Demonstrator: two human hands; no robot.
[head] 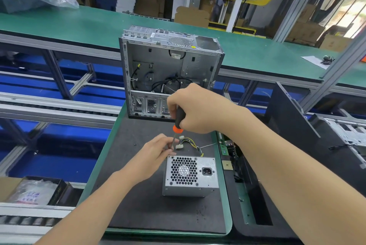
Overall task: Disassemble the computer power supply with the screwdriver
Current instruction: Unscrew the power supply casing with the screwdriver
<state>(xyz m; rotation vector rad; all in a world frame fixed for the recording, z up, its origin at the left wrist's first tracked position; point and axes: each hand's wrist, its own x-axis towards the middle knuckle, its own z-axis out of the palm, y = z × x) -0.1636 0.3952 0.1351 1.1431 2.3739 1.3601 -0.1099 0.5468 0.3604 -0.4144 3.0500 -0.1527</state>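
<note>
On mat: 1 power supply (190,175), 1 screwdriver (177,124). My right hand (198,109) fists its handle; left hand (156,153) pinches the shaft.

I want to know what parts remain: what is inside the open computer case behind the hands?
Inside the computer case are black cables and a perforated drive cage at the bottom. The right hand, holding the screwdriver, covers the lower right corner.

Power supply (190,175): bare grey sheet metal, dull sheen, perforated grille. Screwdriver (178,121): black and orange glossy plastic handle. Mat (138,195): matt black, scuffed.
</note>
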